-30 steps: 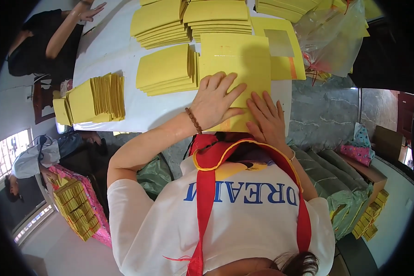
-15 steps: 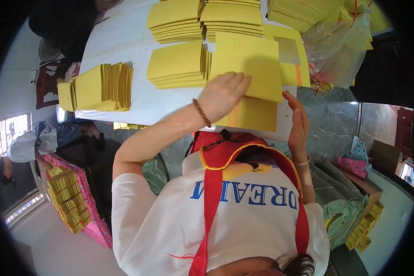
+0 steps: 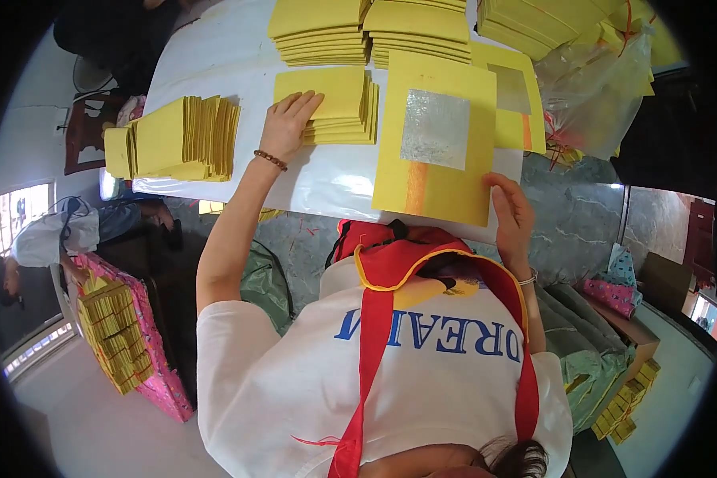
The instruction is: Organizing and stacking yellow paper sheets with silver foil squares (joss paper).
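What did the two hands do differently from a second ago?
The left hand left the big yellow sheet and moved left onto the small stack of folded yellow papers. The right hand slid off to the sheet's right edge, so its silver square now shows. The other yellow stacks stayed put.

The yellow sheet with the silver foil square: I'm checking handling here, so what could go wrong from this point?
The yellow sheet overhangs the table's near edge, with only the right hand at its corner; it might slide off. The left hand rests on a small stack whose edges could get pushed askew.
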Demonstrator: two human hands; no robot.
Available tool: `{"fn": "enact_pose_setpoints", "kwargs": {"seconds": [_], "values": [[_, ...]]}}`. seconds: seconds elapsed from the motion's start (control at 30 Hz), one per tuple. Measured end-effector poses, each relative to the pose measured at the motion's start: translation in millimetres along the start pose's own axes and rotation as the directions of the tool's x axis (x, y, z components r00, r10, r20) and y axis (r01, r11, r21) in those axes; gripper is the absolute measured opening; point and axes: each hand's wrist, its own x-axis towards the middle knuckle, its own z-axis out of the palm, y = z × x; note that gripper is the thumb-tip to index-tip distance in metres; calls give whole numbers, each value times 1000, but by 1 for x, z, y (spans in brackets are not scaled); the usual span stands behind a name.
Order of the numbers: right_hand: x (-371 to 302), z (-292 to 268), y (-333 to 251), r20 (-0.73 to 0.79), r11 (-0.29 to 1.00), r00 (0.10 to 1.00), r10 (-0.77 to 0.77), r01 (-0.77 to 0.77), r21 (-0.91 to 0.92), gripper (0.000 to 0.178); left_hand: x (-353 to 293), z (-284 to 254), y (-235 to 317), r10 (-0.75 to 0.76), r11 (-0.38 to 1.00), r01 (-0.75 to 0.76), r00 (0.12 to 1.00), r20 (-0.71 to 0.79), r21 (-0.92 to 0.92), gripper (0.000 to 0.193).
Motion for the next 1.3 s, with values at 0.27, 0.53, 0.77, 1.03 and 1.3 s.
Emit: {"fn": "enact_pose_setpoints", "kwargs": {"seconds": [0.27,0.53,0.77,1.03,1.3], "values": [[2,0,3,5,1000,1000,5,-4,-8,20,1,5,-6,38,998,-36,998,40,-48,53],[3,1,10,-18,999,999,39,-39,17,19,-17,22,9,-17,1000,16,998,65,22,76],[2,0,2,20,997,999,-39,40,-66,19,-5,-3,-1,8,993,15,983,186,-121,78],[7,1,5,160,897,953,-255,295,-329,22,5,-38,19,22,996,-13,994,106,-85,73],[6,0,12,161,911,967,-196,240,-336,21,1,-72,124,234,828,-190,972,18,-527,48]]}}
